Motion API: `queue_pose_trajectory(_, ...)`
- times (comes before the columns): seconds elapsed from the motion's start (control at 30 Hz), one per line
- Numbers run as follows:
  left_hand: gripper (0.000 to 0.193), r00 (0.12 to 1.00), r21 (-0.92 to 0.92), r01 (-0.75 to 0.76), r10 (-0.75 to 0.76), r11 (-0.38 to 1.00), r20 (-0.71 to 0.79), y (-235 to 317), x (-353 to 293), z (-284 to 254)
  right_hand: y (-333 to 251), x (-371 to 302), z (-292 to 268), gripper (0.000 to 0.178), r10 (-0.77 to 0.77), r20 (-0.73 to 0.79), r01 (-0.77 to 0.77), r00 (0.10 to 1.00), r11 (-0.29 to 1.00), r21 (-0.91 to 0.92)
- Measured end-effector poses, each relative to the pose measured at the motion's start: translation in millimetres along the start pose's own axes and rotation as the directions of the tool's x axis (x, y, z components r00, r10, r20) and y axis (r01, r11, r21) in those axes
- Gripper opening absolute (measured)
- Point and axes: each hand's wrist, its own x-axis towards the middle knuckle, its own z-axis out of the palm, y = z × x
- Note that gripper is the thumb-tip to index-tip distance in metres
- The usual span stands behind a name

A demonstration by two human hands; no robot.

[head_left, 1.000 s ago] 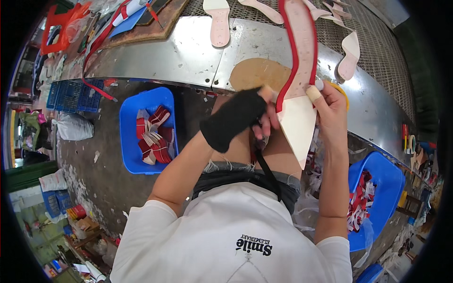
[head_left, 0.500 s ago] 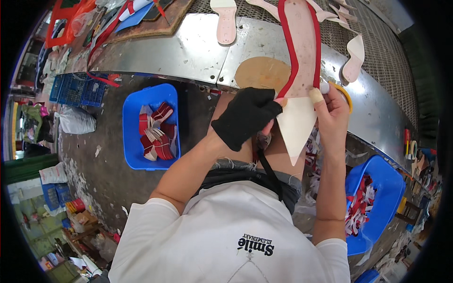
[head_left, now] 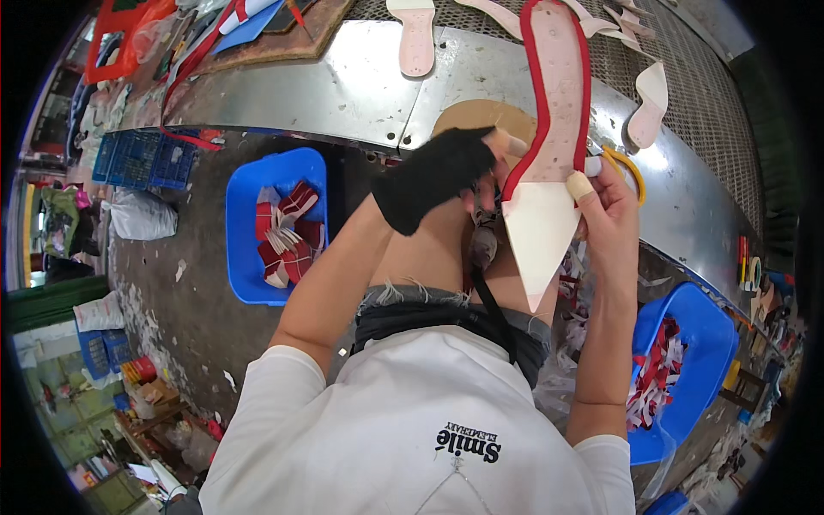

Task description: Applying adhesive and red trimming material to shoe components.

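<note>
Head view: I see the right hand (head_left: 606, 199) pinching a red-edged insole (head_left: 558, 120); the gloved left hand (head_left: 468, 167) curls beside it, whether gripping I cannot tell.

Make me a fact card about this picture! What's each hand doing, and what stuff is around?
Left hand: in a black glove, at the piece's red edge; grip unclear
Right hand: pinching the sole-shaped piece; a yellow loop beside it
Piece: pale pink, red edging, white pointed end toward the person
Table: shiny metal front, mesh behind
Other sole shapes: one farther left, one farther right
Left blue bin: red-and-white bundles
Right blue bin: red and white scraps
</note>
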Motion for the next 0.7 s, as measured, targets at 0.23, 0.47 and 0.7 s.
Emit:
queue_pose_trajectory(0.23,0.015,0.997,0.187,0.048,-0.036,0.981,-0.068,-14.6,-3.0,15.2,7.9,0.9,2.5,0.011,-0.117,0.014,0.118,0.993,0.991,-0.056)
queue_pose_trajectory(0.47,0.035,0.926,0.541,-0.158,0.314,0.826,-0.209,-20.1,16.1,31.5,14.3,-7.2,0.0,0.016,-0.151,0.050,0.158,0.987,0.962,-0.224)
queue_pose_trajectory(0.7,0.030,0.915,0.389,-0.360,0.402,0.848,-0.029,-29.4,5.4,44.8,14.3,-3.7,9.6,0.031,-0.455,-0.011,0.400,0.891,0.795,-0.457)
